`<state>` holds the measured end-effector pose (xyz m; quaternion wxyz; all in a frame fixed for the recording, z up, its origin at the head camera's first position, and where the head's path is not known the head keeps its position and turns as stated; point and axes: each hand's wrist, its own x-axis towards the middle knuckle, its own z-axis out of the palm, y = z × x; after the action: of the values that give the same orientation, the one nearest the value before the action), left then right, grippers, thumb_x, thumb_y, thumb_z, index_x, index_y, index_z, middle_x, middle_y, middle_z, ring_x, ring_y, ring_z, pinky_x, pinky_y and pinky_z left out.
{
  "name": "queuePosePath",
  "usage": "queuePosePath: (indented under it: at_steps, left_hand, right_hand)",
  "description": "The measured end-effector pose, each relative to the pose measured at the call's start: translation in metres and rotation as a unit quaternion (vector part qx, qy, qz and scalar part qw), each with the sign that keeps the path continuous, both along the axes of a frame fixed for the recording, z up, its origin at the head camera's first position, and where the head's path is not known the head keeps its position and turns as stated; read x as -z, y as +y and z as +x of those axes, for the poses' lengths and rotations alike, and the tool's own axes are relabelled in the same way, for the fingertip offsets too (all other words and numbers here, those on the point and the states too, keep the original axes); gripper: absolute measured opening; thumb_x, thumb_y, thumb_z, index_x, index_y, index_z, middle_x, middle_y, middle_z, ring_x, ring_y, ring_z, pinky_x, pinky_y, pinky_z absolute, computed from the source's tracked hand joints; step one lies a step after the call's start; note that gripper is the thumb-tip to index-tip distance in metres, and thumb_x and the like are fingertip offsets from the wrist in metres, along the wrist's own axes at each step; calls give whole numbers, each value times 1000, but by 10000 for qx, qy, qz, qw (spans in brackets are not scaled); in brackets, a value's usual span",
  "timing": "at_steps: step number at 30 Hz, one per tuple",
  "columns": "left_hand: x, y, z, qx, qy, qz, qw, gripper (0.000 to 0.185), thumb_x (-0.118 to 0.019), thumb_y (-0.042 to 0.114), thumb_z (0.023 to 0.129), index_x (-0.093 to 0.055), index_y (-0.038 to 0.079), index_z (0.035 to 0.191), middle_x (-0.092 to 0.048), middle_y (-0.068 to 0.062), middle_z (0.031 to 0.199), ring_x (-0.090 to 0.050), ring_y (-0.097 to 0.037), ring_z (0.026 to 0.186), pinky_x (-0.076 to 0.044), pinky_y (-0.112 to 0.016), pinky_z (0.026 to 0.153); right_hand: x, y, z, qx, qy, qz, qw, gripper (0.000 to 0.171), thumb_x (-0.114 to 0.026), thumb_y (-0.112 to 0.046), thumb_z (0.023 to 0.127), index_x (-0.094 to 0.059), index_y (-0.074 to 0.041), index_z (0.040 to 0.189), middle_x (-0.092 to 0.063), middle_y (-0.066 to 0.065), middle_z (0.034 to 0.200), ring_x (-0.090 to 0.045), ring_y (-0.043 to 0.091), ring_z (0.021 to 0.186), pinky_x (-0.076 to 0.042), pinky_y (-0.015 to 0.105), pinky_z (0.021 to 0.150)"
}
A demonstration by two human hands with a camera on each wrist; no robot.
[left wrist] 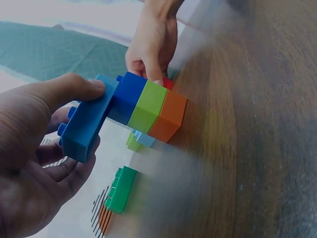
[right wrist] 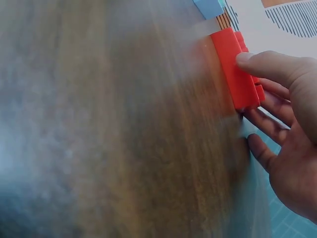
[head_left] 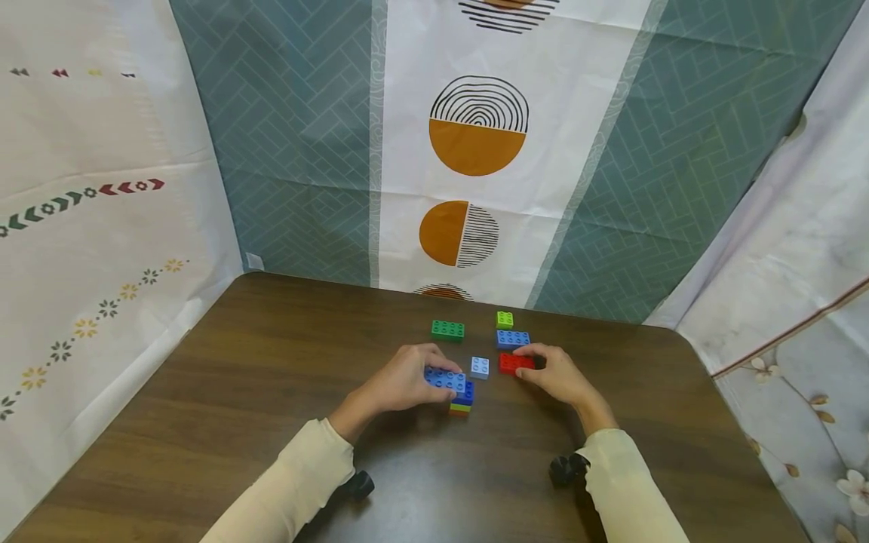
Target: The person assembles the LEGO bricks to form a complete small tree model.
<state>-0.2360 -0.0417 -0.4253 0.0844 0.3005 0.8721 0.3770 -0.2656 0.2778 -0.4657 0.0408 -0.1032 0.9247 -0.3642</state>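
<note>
**Two hands on bricks at the middle of the table**

The left hand (head_left: 400,381) pinches a long blue brick (left wrist: 86,126) between thumb and curled fingers, holding it on top of a small stack (left wrist: 151,109) of dark blue, lime green and orange bricks that stands on the wooden table (head_left: 204,422) just off its fingertips. The right hand (head_left: 560,375) grips a red brick (right wrist: 235,69), thumb on its near side and fingers curled behind it; the brick rests on the table at the fingertips.

Between the two hands lies a small light blue brick (head_left: 480,366). Just beyond the right hand's fingers sits another blue brick (head_left: 512,338), with a lime green brick (head_left: 505,319) farther out behind it. Beyond the left hand lies a dark green brick (head_left: 448,329). Patterned cloth (head_left: 475,151) hangs behind the table.
</note>
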Motion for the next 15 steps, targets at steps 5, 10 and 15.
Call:
queuePosePath:
  at_steps: [5,10,15]
  left_hand:
    - [0,-1,0,-15,-23,13,10000,31,-75,37,82,-71,31,112,-61,8,107,-55,-11,97,-51,-21,80]
    - [1,-1,0,-20,-39,-4,10000,31,-75,37,82,-71,32,112,-60,9,107,-55,-10,97,-51,-21,81]
    - [0,0,0,-41,-71,-11,10000,31,-76,37,82,-71,32,112,-60,9,106,-54,-11,97,-50,-23,81]
  right_hand:
    - [2,0,0,37,98,-32,9999,32,-73,-23,85,-67,-18,116,-61,13,130,-51,35,122,-35,61,107]
    - [1,1,4,91,90,-119,9998,34,-74,-26,84,-67,-18,117,-61,12,129,-51,36,123,-35,62,107]
    - [-2,4,10,119,230,-36,9997,36,-73,-29,85,-66,-18,118,-62,11,128,-51,37,124,-35,63,106]
